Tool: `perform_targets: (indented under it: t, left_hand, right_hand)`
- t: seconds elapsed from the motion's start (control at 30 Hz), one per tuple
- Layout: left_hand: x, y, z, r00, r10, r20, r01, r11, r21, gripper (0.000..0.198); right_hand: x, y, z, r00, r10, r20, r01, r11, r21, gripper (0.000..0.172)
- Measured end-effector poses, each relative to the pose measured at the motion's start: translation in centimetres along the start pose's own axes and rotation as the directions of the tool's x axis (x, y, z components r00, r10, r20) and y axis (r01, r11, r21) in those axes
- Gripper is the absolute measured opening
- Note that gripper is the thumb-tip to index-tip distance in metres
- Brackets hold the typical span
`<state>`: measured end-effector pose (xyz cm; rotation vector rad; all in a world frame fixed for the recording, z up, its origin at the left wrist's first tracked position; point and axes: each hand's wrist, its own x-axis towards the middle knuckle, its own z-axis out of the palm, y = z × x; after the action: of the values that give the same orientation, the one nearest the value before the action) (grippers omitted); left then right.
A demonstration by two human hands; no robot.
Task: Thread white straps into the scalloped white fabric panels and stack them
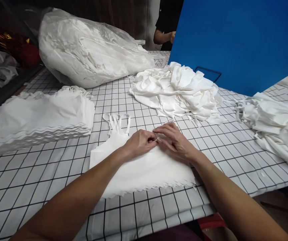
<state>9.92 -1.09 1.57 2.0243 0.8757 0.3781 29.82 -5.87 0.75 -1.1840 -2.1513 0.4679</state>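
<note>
A white camisole (144, 170) with thin straps (118, 123) lies flat on the checked cloth in front of me, its wavy-cut hem towards me. My left hand (141, 142) is closed, pinching the upper edge of the camisole near its middle. Meeting it there, my right hand (172, 139) has its thumb and fingers closing on the same edge, with the fingers fairly straight. The bit of fabric between the fingertips is mostly hidden.
A neat stack of white camisoles (45, 113) sits at left. Behind are a stuffed clear plastic bag (91, 50) and a loose heap of white garments (179, 90). More white garments (281, 124) lie right. A blue board (234, 40) stands before another person's arm (162, 36).
</note>
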Motion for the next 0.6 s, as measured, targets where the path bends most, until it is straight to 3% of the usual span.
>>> perform_targets:
  t: [0.1, 0.4, 0.6]
  left_hand:
    - [-0.1, 0.3, 0.0, 1.000, 0.009, -0.010, -0.008, 0.998, 0.068, 0.029]
    - [-0.1, -0.1, -0.2, 0.998, -0.047, 0.043, 0.044, 0.998, 0.053, 0.016]
    - [0.0, 0.2, 0.2, 0.995, -0.091, 0.033, 0.088, 0.992, 0.091, 0.018]
  right_hand:
    - [0.0, 0.4, 0.1, 0.994, 0.026, 0.105, -0.019, 0.998, -0.066, 0.023]
    - [-0.2, 0.9, -0.2, 0.997, 0.066, 0.041, -0.069, 0.995, 0.076, 0.014]
    - [-0.1, 0.4, -0.2, 0.994, 0.066, 0.082, -0.075, 0.990, 0.116, 0.014]
